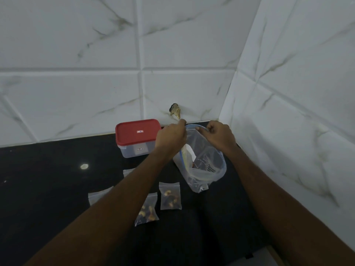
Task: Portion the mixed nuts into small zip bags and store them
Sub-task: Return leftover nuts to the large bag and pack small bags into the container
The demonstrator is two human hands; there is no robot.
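left hand point(171, 137) and right hand point(217, 137) each pinch the rim of the big zip bag point(207, 162), grip closed on plastic, mouth wide between them. it hangs toward the desk point(57, 179); two filled small bags point(170, 196) lie just nearer, on the left hand's side.

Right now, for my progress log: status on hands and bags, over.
Left hand and right hand pinch big bag rim, mouth open. Two small bags filled, lying on counter. Lidded box beside left hand, not blocking.
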